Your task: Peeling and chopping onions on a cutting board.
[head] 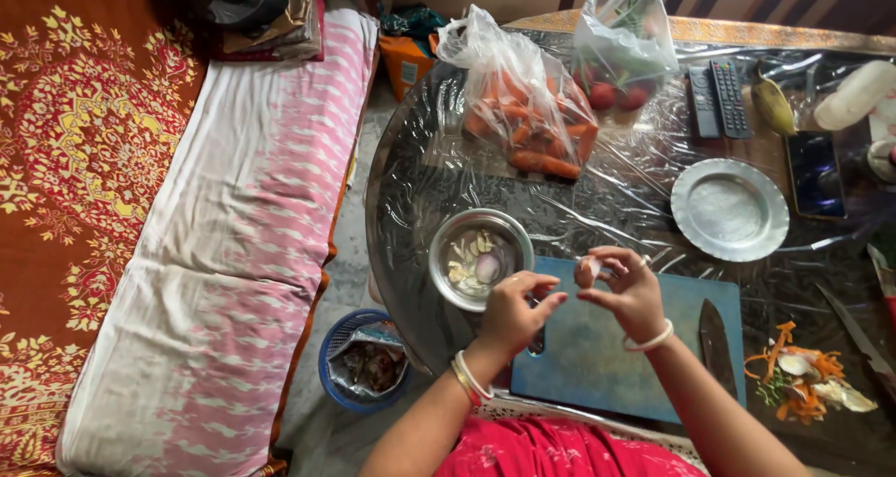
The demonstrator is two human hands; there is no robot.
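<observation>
A small pale onion (588, 270) is held in the fingers of the right hand (627, 290), above the far edge of the blue cutting board (597, 356). The left hand (515, 311) is raised just beside it, its fingers bent and pinched together near the onion; whether the onion is touched by them cannot be told. Just left of the hands a steel bowl (480, 258) with peeled pieces is placed on the surface (420, 197), which is covered with clear plastic. A knife (716, 339) is laid on the right part of the board. Vegetable peels (807, 376) are seen further right. Behind, a bag of carrots (523, 104), an empty steel plate (729, 208) and two remote controls (717, 99) are seen. On the floor a blue bin (359, 357) is standing.
</observation>
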